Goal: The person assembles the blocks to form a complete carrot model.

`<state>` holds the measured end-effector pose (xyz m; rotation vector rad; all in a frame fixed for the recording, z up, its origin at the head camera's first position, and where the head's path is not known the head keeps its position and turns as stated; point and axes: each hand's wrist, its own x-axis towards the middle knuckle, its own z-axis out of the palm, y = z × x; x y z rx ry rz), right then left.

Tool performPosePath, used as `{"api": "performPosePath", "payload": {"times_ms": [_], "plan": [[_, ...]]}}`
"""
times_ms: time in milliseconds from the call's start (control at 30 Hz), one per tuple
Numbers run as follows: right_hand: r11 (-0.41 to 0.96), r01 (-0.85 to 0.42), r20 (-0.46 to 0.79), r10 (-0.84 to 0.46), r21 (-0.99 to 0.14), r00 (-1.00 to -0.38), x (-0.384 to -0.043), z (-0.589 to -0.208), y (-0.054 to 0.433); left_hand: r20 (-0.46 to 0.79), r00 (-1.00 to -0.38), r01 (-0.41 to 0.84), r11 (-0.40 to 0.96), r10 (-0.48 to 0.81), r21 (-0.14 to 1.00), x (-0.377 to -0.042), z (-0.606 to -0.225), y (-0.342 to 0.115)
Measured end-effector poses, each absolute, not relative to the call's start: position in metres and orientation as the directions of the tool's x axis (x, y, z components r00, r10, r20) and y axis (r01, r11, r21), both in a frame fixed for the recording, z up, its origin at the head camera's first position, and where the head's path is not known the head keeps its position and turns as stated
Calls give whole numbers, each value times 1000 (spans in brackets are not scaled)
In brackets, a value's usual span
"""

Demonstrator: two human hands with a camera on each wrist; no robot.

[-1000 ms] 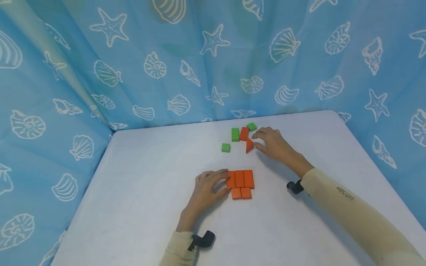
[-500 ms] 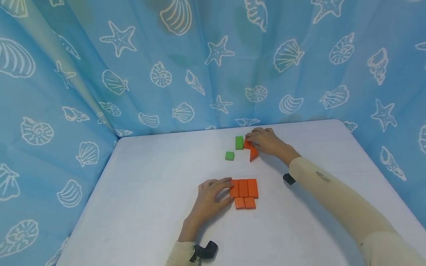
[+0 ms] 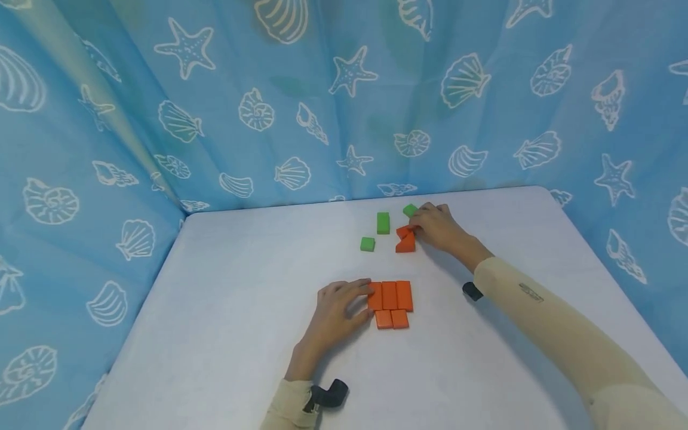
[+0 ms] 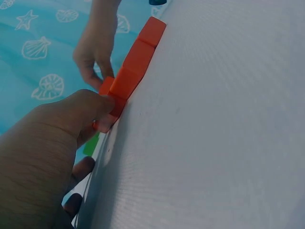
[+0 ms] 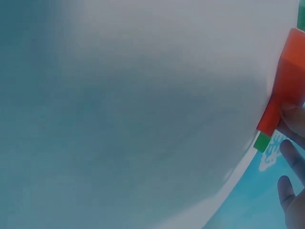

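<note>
My left hand (image 3: pixel 338 310) holds the left side of a flat group of orange blocks (image 3: pixel 389 295) on the white table. Three oblong blocks stand in a row there, with two smaller ones along their near side. Its thumb presses an orange block (image 4: pixel 126 81) in the left wrist view. Farther back, my right hand (image 3: pixel 438 227) pinches an orange block (image 3: pixel 403 231), partly hidden under the fingers. Just in front of that block lies an angular orange block (image 3: pixel 407 243). The right thumb lies against orange in the right wrist view.
Three green blocks lie around the far orange pair: an oblong one (image 3: pixel 383 223), a small one (image 3: pixel 368 243) and another (image 3: pixel 410 210) beside the right fingertips. A blue curtain (image 3: pixel 301 119) with shells and starfish hangs behind the white table (image 3: pixel 242 269).
My right hand has reached over the far orange blocks and taken hold of one, shifting it. The angular block has turned, its flat side now facing near. My left hand has stayed in place.
</note>
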<state>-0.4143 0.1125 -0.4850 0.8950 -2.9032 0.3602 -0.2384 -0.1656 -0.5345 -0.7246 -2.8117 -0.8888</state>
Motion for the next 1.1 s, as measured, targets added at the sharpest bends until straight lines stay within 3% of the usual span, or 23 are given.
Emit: {"api": "performPosePath", "payload": {"times_ms": [600, 1100], "plan": [[872, -373, 98, -361, -316, -927, -368, -493, 159, 226, -886, 460, 708, 404, 536, -237, -538, -164], [847, -425, 113, -411, -319, -905, -325, -488, 174, 208, -895, 443, 721, 395, 534, -238, -536, -164]]}}
